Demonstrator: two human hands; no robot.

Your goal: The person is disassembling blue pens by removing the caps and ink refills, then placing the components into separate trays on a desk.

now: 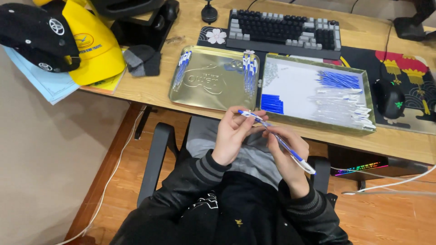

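Both hands clamp one slim ballpoint pen with a clear barrel and blue ends [277,140], held over the lap just in front of the wooden desk edge [150,93]. Left hand [231,134] pinches the upper tip between thumb and fingers; right hand [287,154] closes around the mid-barrel, with the lower end projecting past the wrist. This two-point grip likely steadies the pen for fitting its parts, though the exact operation cannot be told.

Placement relative to the pen:
- Directly beyond it on the desk lies a shallow rectangular tray with a white floor and gold rim [369,97], holding sorted groups: a block of short blue caps [271,103], a fan of blue refills [338,79], and clear barrels [340,109]. Grouping by kind keeps each part within reach.
- Beyond and to the left lies a gold embossed metal tin lid [213,81] carrying finished pens in two rows [249,72], apart from loose parts.
- Farther back stands a grey and black keyboard [284,29].
- Far left rest a yellow cap with a round emblem [97,45] and a black cap with white round badges [38,34]
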